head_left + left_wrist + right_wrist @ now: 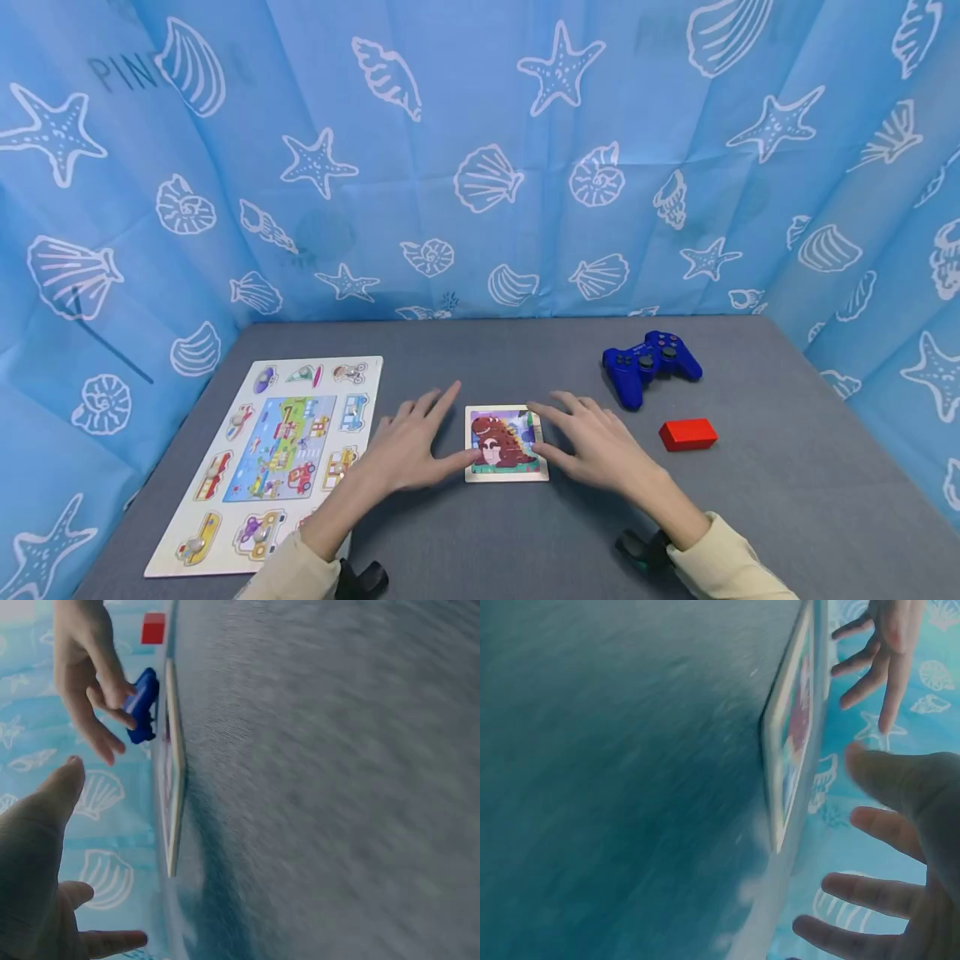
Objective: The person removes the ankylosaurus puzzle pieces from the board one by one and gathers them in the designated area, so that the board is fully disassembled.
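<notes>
A small square dinosaur picture puzzle [501, 442] with a pale wooden frame lies flat on the grey table between both hands. On its left side the left hand [415, 446] is spread, its thumb tip over the frame's left edge in the head view. Opposite it, the right hand [592, 437] has its fingers stretched out, with thumb and index tips over the puzzle's right edge. Both wrist views show the hands raised above the puzzle board [174, 780], apart from it. Neither hand holds anything.
To the left lies a large white knob puzzle board [247, 400] with vehicle pieces, partly under the left forearm. A blue game controller [651, 364] and a red block [688, 434] sit at the right. A blue shell-patterned curtain [480, 242] hangs behind the table [480, 550].
</notes>
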`<state>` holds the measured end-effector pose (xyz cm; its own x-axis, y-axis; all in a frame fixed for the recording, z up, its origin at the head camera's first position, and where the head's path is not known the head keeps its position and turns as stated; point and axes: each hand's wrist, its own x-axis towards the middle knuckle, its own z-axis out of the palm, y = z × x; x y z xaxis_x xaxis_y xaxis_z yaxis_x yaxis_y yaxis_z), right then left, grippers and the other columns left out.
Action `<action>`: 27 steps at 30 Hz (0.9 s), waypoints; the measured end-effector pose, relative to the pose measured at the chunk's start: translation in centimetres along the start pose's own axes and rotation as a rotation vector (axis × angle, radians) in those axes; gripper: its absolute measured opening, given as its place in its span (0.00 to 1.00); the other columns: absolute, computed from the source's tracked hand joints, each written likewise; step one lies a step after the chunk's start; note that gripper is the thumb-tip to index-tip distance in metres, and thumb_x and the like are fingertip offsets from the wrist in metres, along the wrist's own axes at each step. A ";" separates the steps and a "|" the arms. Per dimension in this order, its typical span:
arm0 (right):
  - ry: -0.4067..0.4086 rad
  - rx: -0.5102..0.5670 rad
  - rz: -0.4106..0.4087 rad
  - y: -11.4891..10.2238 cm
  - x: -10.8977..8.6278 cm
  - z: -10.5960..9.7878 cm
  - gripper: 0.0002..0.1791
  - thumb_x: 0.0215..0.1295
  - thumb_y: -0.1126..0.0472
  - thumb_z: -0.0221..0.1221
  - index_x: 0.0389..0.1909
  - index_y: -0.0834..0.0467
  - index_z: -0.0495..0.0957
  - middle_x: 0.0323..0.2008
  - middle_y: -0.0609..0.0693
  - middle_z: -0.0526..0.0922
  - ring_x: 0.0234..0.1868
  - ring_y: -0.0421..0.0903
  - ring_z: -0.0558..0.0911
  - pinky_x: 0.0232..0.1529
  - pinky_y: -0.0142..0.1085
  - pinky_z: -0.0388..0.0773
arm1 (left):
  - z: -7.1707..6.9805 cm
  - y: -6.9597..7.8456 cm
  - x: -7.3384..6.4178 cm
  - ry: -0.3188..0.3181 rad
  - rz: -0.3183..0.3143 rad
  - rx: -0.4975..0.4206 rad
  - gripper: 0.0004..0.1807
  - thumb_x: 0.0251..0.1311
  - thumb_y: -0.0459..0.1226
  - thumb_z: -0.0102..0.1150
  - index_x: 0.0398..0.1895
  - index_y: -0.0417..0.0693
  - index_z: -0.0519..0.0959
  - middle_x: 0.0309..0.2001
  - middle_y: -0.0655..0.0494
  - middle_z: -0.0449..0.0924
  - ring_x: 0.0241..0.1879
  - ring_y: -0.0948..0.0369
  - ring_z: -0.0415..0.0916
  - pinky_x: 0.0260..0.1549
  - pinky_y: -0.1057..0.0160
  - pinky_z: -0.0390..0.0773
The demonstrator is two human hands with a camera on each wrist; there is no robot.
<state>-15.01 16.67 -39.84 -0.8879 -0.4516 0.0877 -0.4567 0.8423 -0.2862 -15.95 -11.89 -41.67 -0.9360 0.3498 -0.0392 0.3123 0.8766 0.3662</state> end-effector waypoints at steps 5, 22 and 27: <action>0.007 0.041 -0.030 -0.8 1.2 0.1 0.23 0.65 0.51 0.68 0.60 0.50 0.83 0.52 0.54 0.83 0.44 0.49 0.82 0.39 0.45 0.81 | 0.0 0.5 0.6 -0.028 0.045 -0.042 0.58 0.55 0.72 0.60 0.84 0.61 0.49 0.74 0.42 0.67 0.70 0.39 0.68 0.58 0.29 0.71; -0.084 0.262 -0.022 -3.0 6.2 2.2 0.16 0.66 0.57 0.67 0.52 0.56 0.86 0.37 0.51 0.84 0.31 0.40 0.76 0.25 0.32 0.70 | 0.6 0.3 2.0 -0.133 0.119 -0.019 0.64 0.45 0.67 0.73 0.81 0.49 0.56 0.66 0.43 0.71 0.57 0.48 0.73 0.54 0.40 0.76; -0.131 0.263 -0.033 -3.5 7.3 2.8 0.16 0.67 0.57 0.67 0.53 0.57 0.85 0.36 0.50 0.83 0.30 0.41 0.75 0.26 0.32 0.70 | 0.7 0.2 2.2 -0.155 0.136 -0.005 0.66 0.42 0.67 0.75 0.81 0.48 0.57 0.62 0.45 0.70 0.52 0.52 0.69 0.50 0.46 0.74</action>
<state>-19.77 9.57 -40.89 -0.8503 -0.5259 -0.0175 -0.4401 0.7290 -0.5242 -17.85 -10.67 -42.32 -0.8490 0.5119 -0.1312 0.4332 0.8163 0.3820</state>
